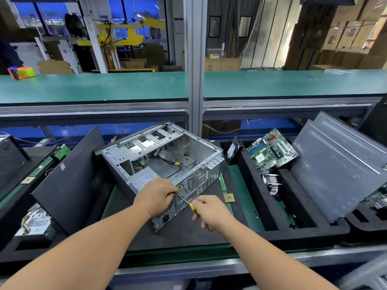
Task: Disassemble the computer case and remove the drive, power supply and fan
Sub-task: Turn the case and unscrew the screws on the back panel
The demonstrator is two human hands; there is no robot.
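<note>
An open metal computer case [194,152] lies on its side on a black foam mat, its rear panel toward me. The grey power supply [144,177] sits in its near left corner, and the round fan grille [188,185] shows on the rear panel. My right hand [211,212] grips a yellow-handled screwdriver [191,206] whose shaft slants up and left to the rear panel. My left hand [157,195] rests on the case's rear top edge, its fingers curled at the screwdriver tip. A hard drive [232,151] leans in the foam tray to the right.
A black side panel [69,181] leans left of the case. A motherboard [272,152] and a heatsink [271,183] lie in the right foam tray, beside two grey panels [335,170]. A CPU chip [228,198] rests near the case. Another power supply [35,221] sits at the left.
</note>
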